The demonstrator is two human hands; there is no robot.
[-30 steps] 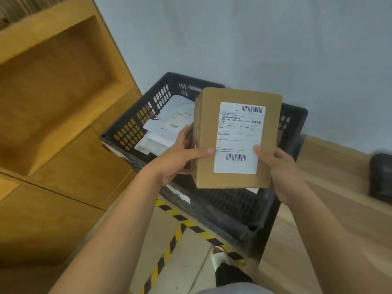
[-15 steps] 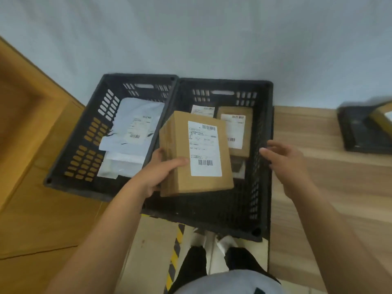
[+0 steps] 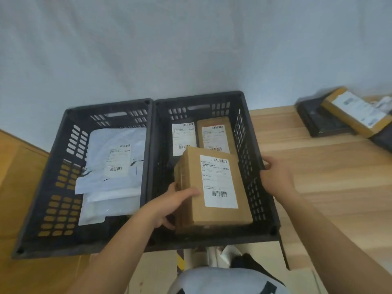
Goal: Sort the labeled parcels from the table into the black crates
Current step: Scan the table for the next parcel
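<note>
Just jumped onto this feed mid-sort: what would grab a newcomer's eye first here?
The brown labeled box, gripped at its left edge by the left hand, at the near end of the right black crate, whose far end already holds two labeled parcels. Beside it, the left black crate holds white mailer bags. The right hand sits at the right crate's outer rim.

Matt brown cardboard box [image 3: 212, 192], paper label [image 3: 218, 181], perforated black plastic crates [image 3: 256, 162], glossy poly mailers [image 3: 112, 162], wood-grain table [image 3: 331, 166].
</note>
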